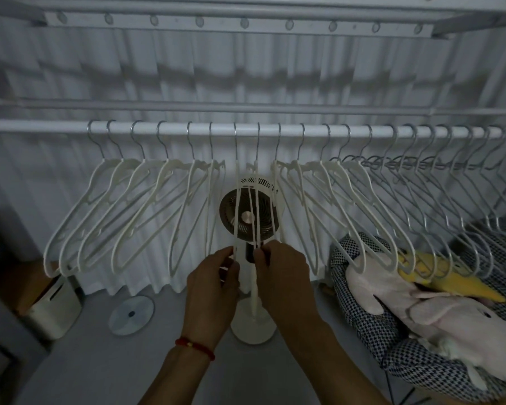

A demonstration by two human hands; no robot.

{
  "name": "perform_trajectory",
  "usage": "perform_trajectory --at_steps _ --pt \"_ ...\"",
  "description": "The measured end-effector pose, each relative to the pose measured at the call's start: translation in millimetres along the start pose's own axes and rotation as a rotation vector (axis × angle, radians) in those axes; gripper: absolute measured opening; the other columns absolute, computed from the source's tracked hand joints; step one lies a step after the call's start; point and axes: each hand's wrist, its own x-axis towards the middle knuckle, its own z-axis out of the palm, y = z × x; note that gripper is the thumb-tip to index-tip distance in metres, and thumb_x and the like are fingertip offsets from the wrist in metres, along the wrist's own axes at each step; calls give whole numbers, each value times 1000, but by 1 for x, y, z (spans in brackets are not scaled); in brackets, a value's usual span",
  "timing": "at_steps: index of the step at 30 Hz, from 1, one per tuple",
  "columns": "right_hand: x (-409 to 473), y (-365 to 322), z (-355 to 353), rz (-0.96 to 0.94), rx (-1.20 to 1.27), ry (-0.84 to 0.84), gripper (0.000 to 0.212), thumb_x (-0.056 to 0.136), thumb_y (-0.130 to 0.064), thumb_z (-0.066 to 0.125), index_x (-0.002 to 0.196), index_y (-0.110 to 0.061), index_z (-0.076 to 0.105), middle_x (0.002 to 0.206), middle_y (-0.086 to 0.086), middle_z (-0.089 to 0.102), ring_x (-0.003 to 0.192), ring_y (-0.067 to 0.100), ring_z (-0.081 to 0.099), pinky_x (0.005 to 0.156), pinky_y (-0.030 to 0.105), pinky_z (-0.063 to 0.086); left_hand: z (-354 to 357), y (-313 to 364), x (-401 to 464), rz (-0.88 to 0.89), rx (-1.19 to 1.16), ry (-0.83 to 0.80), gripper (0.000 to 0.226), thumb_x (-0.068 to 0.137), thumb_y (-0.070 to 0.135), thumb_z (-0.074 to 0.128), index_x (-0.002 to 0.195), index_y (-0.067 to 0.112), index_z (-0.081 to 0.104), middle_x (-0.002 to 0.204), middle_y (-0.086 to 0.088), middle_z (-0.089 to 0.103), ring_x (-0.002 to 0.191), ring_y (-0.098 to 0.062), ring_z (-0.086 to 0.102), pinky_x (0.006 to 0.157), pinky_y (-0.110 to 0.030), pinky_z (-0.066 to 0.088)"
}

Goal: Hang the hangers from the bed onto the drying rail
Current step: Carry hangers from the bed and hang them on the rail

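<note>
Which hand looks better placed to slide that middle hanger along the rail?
Probably the right hand: it pinches the middle white hanger at its lower end. The left hand holds the neighbouring one.

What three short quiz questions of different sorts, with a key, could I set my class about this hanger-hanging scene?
1. True or false: the white plastic hangers hang on the drying rail.
2. Which stands behind the middle hangers: A a fan, B a lamp, C a chair?
3. Fill in: the left hand and right hand each grip the bottom of a ____.

Key: 1 true; 2 A; 3 hanger.
</note>
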Motion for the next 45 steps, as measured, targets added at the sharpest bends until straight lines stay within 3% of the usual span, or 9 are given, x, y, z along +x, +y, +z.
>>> perform_trajectory --at_steps 4,9,14,18,22,26,33,40,45 --pt "1 2 2 14 30 14 30 105 -23 47 100 -1 67 98 15 68 91 25 64 85 33 47 -1 2 -1 2 -7 -9 27 96 13 58 121 21 63 92 4 66 70 -9 66 58 -16 54" --pt "0 2 0 -12 17 23 29 105 -23 47 96 -2 64 94 15 65 85 25 62 78 33 46 0 1 -2 -2 -36 -3 26 95 13 59 120 20 63 93 -1 67 72 -13 67 66 -35 60" --pt "-1 2 -2 -32 18 73 30 104 -22 48 90 -1 64 86 15 64 77 24 59 70 29 38 -1 3 -2 17 -24 5 27 95 13 60 121 18 64 92 2 67 71 -13 67 65 -36 60" --pt "-1 2 -2 -16 9 44 30 105 -23 47 95 -2 65 91 14 65 80 22 58 72 24 35 -2 3 -2 -2 -45 14 28 95 13 60 123 16 63 93 4 66 75 -16 67 68 -39 60" --pt "3 -1 -4 26 -24 -30 32 106 -29 42 105 -5 64 101 10 65 89 19 60 81 26 42 -1 2 -2 -2 -39 9 28 95 14 59 123 16 63 92 5 66 76 -16 67 69 -37 60" --pt "3 -1 -7 38 -23 -56 30 107 -29 41 102 -7 61 93 8 61 83 18 58 80 25 44 -2 3 -2 19 -23 11 26 96 14 59 117 29 61 91 10 66 74 -12 67 67 -32 59" --pt "-1 1 -3 -5 -40 26 29 106 -26 44 97 -5 63 87 6 56 78 13 49 72 20 29 -2 1 -1 16 -6 18 29 95 15 60 124 17 62 94 5 66 74 -13 67 68 -36 60" --pt "1 1 -3 21 -47 2 31 105 -30 44 100 -7 64 96 9 64 91 22 61 85 33 46 -2 0 -1 59 28 13 29 95 16 60 124 15 62 97 -1 68 78 -13 67 71 -33 59" --pt "-3 3 0 -3 19 79 30 103 -27 51 91 -4 65 87 12 66 79 23 61 71 29 41 -4 4 -1 87 40 11 31 94 16 62 125 14 62 100 0 68 76 -10 65 73 -30 59"
